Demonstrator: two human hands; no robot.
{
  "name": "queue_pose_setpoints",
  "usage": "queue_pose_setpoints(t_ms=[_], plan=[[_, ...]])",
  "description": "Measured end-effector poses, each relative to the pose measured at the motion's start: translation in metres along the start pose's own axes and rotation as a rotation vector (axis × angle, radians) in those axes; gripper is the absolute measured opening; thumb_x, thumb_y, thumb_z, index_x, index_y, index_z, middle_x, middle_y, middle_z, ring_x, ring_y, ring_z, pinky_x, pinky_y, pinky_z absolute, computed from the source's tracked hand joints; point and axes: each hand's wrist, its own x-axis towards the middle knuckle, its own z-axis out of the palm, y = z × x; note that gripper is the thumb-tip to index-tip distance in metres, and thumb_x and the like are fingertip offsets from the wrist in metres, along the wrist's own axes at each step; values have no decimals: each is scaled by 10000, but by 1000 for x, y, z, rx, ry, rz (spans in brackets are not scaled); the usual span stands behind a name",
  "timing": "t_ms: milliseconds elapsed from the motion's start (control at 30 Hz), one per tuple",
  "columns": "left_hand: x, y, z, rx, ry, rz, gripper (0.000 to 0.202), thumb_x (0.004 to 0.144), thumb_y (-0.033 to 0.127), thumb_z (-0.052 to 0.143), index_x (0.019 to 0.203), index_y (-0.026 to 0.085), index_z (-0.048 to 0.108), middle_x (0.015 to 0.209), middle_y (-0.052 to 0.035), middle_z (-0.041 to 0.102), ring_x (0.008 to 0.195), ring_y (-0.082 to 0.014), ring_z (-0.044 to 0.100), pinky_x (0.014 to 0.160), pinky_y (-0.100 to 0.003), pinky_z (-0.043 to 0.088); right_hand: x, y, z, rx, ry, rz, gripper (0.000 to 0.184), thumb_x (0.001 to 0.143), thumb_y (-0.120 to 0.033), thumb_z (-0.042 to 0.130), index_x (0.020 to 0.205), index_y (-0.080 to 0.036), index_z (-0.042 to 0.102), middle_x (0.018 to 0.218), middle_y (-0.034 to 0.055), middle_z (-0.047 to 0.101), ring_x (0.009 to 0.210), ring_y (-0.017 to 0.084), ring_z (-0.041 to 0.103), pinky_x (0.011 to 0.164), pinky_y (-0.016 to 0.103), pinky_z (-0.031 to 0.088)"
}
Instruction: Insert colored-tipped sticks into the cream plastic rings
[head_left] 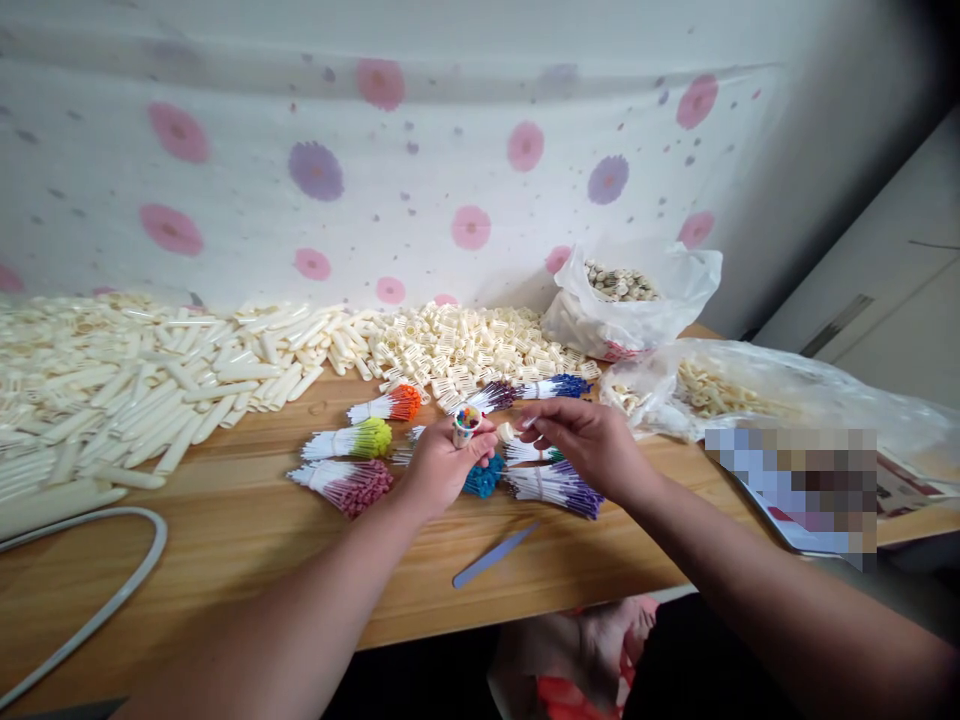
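Observation:
My left hand (441, 468) is closed round a short white tube (465, 432) held upright, its top filled with many-coloured tips. Just to the right, my right hand (589, 445) pinches a small white piece (529, 423) between thumb and fingertips; it is too small to name. Beneath and around both hands lie banded bundles of thin white sticks with coloured tips: an orange bundle (390, 403), a yellow-green bundle (349, 439), a dark pink bundle (349, 485), a purple bundle (559, 488) and a dark blue bundle (559, 387). A teal bundle (484, 477) is partly hidden behind my left hand.
Cream plastic tubes (195, 375) and short slotted cream parts (465, 345) are heaped at the back. Plastic bags of parts (630, 300) stand at the right. Tweezers-like grey strip (495, 556) lies near the front edge. A white cable (161, 540) curves at left.

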Motion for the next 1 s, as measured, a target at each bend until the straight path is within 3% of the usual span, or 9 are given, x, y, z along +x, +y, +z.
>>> queue_pose_setpoints(t_ms=[133,233,467,633,833,1000], plan=[[-1,0,1,-9,13,7,251,684,357,706,740,128,618,574,12,577,536,-111,530,536,-241,442,-1,-1,3,-287,14,-248,171,862,-242,543,936,-199,691,866,47,702,786,151,645,722,283,513],[0,-3,0,53,14,46,242,706,358,690,750,132,617,609,11,577,556,-110,525,538,-236,435,-2,-5,3,-410,18,-382,191,873,-179,515,956,-178,687,866,63,688,779,142,632,709,268,500],[1,-1,-5,371,41,194,101,766,246,632,813,158,653,740,-18,661,682,-142,579,635,-249,455,-13,-38,-3,-353,45,-530,217,872,-122,467,1028,-178,607,893,73,634,832,157,607,731,301,503],[-1,4,-7,440,-21,238,65,757,192,594,772,171,653,772,-13,679,734,-161,601,689,-259,461,-22,-66,-10,-361,-82,-685,244,864,-87,422,1055,-198,525,978,91,649,940,184,607,798,343,497],[0,1,-8,457,-109,207,129,747,150,539,798,159,658,774,-15,674,737,-170,602,667,-256,442,-21,-68,-7,-429,-219,-739,273,824,-35,441,1041,-195,483,1054,92,651,926,174,571,815,344,484],[1,-1,-9,452,-137,223,134,758,160,531,780,155,663,748,-23,666,713,-167,588,645,-257,429,-19,-64,-4,-485,-234,-729,271,823,-29,441,1040,-188,475,1015,80,647,924,178,545,802,336,483]])
